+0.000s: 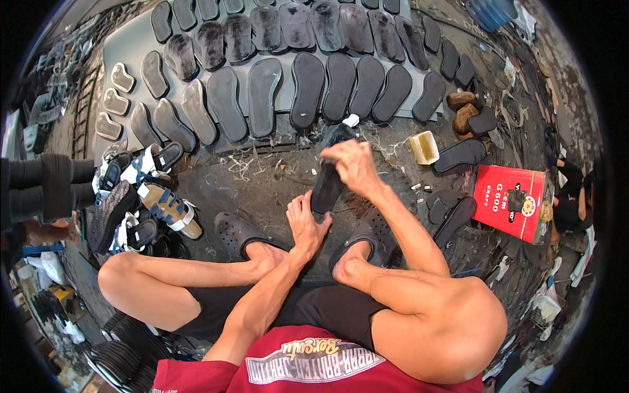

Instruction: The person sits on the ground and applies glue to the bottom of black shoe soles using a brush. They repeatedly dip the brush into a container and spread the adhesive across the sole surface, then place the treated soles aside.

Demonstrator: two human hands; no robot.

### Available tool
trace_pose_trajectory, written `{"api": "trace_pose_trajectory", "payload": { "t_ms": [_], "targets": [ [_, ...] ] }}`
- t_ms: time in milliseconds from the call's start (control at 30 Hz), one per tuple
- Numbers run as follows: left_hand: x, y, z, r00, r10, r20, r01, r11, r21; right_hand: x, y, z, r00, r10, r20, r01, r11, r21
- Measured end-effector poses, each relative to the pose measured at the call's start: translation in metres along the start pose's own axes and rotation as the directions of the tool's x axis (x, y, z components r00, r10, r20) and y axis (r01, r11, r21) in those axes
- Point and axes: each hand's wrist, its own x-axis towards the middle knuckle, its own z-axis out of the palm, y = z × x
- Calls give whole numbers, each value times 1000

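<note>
Nearest is the person's red cloth shirt (275,367) with a pale printed panel, then dark shorts (216,314) and bare, bent legs. Two dull grey clogs, the left clog (234,234) and the right clog (377,232), both perforated and round-toed, flank the space between the feet.

In that space a black sole (326,191), matte, long and round-ended, slants above the dark, scuffed ground. The left hand (306,223) holds its near end, partly closed, fingers along the left edge and thumb near the bottom. The right hand (352,164) covers the far end, fingers curled downward; whether they pinch anything cannot be told. Just beyond lies a glossy black item (339,135), too hidden to identify.

To the left, strappy sandals (171,208) in tan, blue, white and black lie heaped, close to the left clog. To the right, loose dark soles (455,219) overlap beside a boxy red tin (508,202) with a shiny printed face. Farther off are an open, yellowish carton (424,148) and brown, rounded blocks (465,120).

Beyond, rows of soles (308,88), some smooth, others with blotchy dark surfaces, cover a smooth grey sheet (128,44). A translucent blue container (493,13) stands at the far right.
</note>
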Motion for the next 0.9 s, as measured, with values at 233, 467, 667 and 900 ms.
{"api": "trace_pose_trajectory", "payload": {
  "t_ms": [233,467,667,900],
  "targets": [
    [11,1,2,1000,17,-7,-17,999,-50,2,19,8,968,198,-152,-217,969,-119],
    [25,-14,-4,928,-197,-315,105,952,-286,-60,-46,23,1000,6,-2,-6,991,-135],
    [53,-26,-20,793,-442,-420,234,856,-461,-101,-79,32,997,22,71,-22,1000,11],
    [42,-24,-17,845,-457,-277,289,827,-482,-84,-9,-65,646,763,5,-463,387,798]
  ]
}}
